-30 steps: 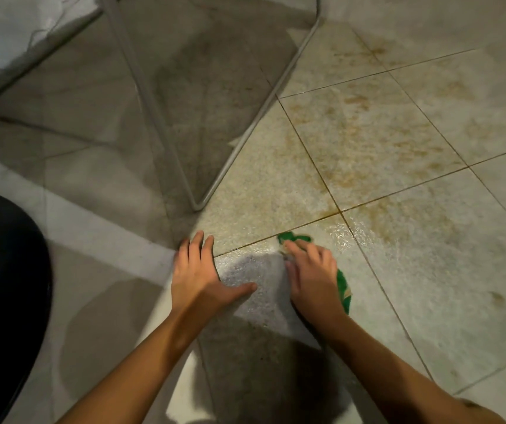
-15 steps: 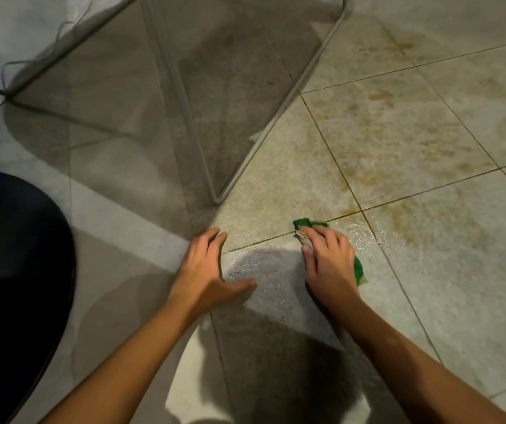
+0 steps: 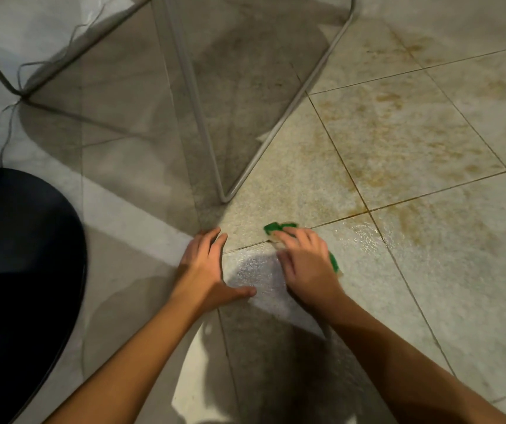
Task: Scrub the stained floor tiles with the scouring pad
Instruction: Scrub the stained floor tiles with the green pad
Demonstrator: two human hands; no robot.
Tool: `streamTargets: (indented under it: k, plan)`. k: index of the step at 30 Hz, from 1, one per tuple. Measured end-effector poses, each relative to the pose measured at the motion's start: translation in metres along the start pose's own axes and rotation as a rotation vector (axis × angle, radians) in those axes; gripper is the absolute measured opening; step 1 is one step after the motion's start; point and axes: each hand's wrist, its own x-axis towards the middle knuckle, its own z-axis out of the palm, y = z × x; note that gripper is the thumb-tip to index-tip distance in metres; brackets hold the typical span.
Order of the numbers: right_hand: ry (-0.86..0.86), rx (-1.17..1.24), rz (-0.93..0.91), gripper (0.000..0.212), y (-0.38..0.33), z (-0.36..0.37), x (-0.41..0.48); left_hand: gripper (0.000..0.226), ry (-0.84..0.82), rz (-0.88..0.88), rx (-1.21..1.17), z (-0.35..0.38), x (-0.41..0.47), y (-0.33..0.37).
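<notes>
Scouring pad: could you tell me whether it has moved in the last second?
Yes. Under the right hand, the scouring pad has slid left, away from the grout junction, its tip now past the grout line.

Pale floor tiles (image 3: pixel 413 142) carry rusty brown stains to the right of a thin metal frame (image 3: pixel 276 133) (its shadow falling left); a dark rounded object (image 3: pixel 22 270) sits further left.
</notes>
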Motion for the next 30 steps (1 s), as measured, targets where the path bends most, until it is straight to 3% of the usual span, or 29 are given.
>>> streamTargets:
  k: [7,11,14,18,21,24,28,30]
  plan:
    - [0.141,0.006,0.173,0.038,0.002,0.002,-0.014,0.111,0.011,0.005,-0.077,-0.005,-0.003,-0.002]
    - [0.084,-0.1,-0.104,0.035,-0.03,0.016,-0.017,0.096,0.158,-0.033,-0.118,-0.003,-0.01,-0.011]
    - [0.089,-0.076,-0.185,0.036,-0.047,0.025,0.007,0.09,0.208,-0.077,-0.131,-0.002,-0.013,-0.014]
    - [0.11,-0.099,-0.156,0.037,-0.048,0.028,0.034,0.094,0.17,-0.098,-0.087,-0.001,-0.014,-0.017]
    - [0.148,-0.088,-0.007,0.027,-0.033,0.022,0.038,0.102,0.136,-0.113,-0.052,-0.002,-0.016,-0.018]
    - [0.141,-0.018,0.119,0.043,-0.016,0.012,0.029,0.108,0.117,-0.121,-0.036,-0.003,-0.018,-0.02]
    - [0.157,-0.04,0.108,0.031,-0.017,0.004,0.007,0.111,0.101,-0.107,-0.037,-0.004,-0.018,-0.023]
    - [0.057,-0.01,0.026,0.034,-0.033,0.007,0.002,0.113,0.091,-0.108,-0.039,-0.005,-0.017,-0.022]
